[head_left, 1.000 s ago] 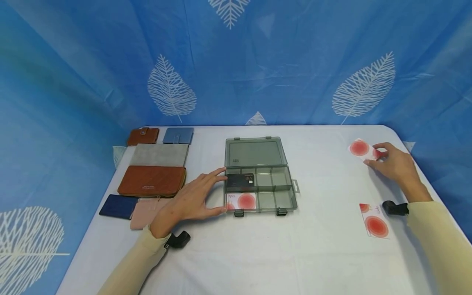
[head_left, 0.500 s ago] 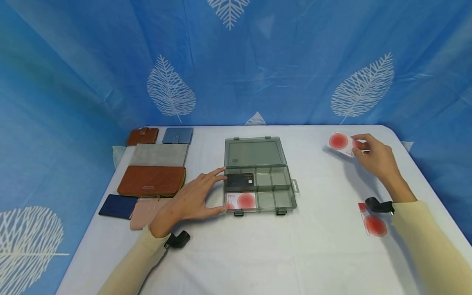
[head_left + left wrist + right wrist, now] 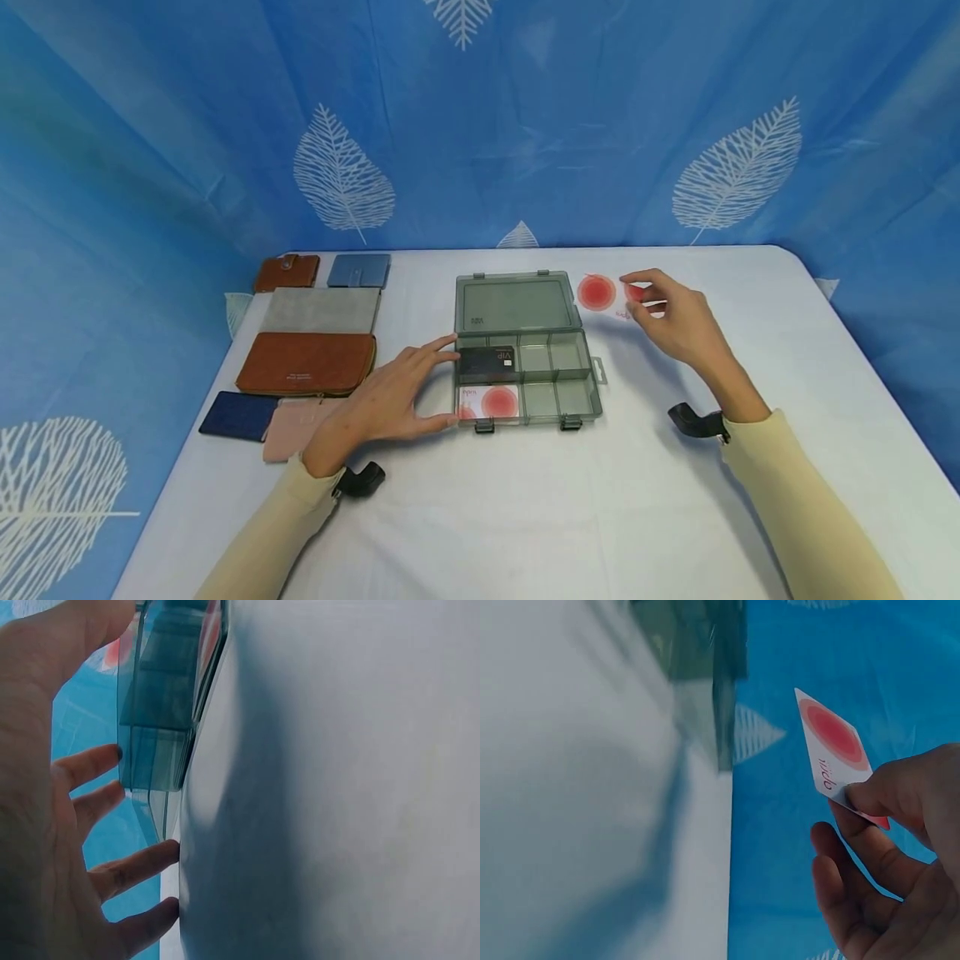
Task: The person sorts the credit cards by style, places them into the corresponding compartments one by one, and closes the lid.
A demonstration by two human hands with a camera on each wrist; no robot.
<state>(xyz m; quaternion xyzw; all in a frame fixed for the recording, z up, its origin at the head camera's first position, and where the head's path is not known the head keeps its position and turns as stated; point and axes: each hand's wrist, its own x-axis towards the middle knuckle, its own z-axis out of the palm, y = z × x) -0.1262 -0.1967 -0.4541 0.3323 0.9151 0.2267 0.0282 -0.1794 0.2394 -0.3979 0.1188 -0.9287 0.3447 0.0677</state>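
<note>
Pinched between thumb and fingers of my right hand (image 3: pixel 675 325) is a white card (image 3: pixel 832 742) with red circles, held in the air right of the box's lid. The green see-through compartment box (image 3: pixel 540 398) lies with its lid (image 3: pixel 513 302) folded back. My left hand (image 3: pixel 386 396) has its fingers spread at the box's left side, the thumb by the front corner and fingertips against the left wall. In the box's left compartments lie a black VIP card (image 3: pixel 487 364), at the back, and a white card with red circles (image 3: pixel 498 402), at the front.
At the table's left lie a brown zip wallet (image 3: pixel 307 363), a grey wallet (image 3: pixel 322 310), a small brown wallet (image 3: pixel 287 272), a blue wallet (image 3: pixel 358 271), a navy wallet (image 3: pixel 236 414) and a pink wallet (image 3: pixel 296 429). A blue curtain (image 3: pixel 585 125) hangs behind the table.
My right hand has carried its card leftward from the table's right side to beside the lid. The right forearm now covers where another red-circled card lay. The left hand has stayed put.
</note>
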